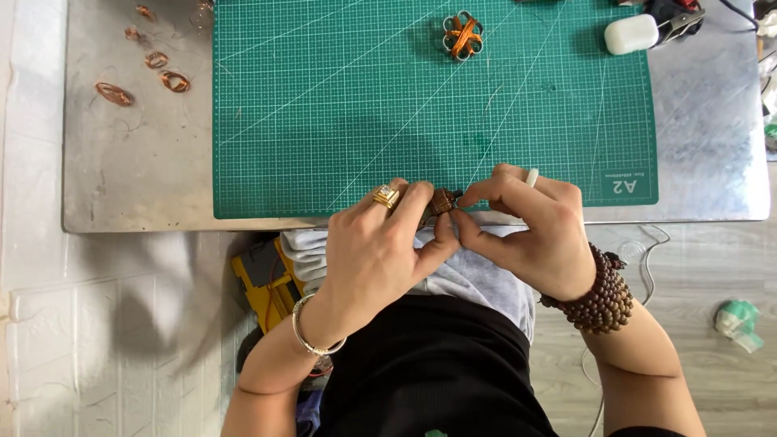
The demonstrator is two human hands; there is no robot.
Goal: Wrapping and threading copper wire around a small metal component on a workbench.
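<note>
Green cutting mat (340, 105) fills the upper frame while I keep my left hand (380, 251) and right hand (530, 231) pinched together on the small copper-wound piece (441, 202) at centre, judging a steady, close fingertip grip best.

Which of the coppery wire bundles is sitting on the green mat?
The wire bundle wrapped in a flower-shaped metal frame, near the green mat top edge. The loose copper coils lie off the mat, on the bare metal table at left.
</note>
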